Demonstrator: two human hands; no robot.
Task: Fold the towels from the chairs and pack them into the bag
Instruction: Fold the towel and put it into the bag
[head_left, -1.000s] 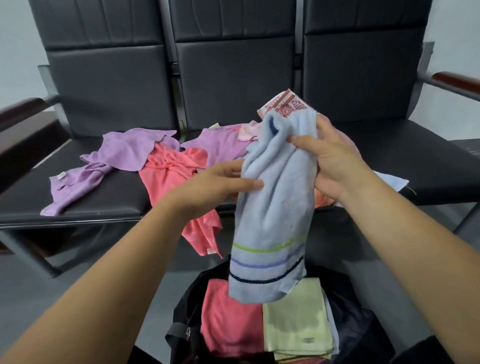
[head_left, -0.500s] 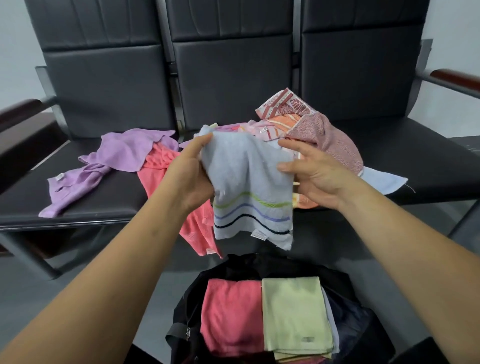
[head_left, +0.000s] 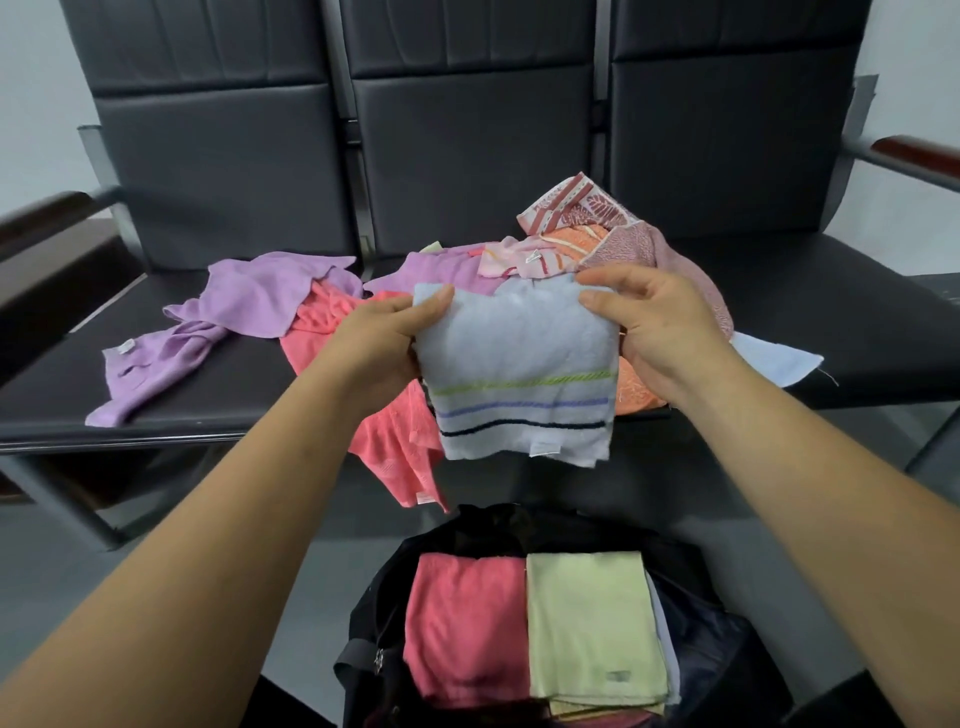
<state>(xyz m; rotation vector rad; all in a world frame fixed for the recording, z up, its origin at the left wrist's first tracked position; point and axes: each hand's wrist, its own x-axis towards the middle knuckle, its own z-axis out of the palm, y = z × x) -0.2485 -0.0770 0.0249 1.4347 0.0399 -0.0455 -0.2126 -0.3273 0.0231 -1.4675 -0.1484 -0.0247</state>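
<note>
Two-handed: pinching light, limp blue towel (head_left: 519, 358) at upper corners with left hand (head_left: 382, 340) and right hand (head_left: 657, 327), keeping folds from sagging.

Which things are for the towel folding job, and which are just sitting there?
For the job: left hand and right hand, both holding the blue striped towel; purple towel, coral towel and mixed towel pile on the chairs; black bag with folded pink towel and folded green towel.

Just there: wooden armrest, grey floor, white wall.
</note>
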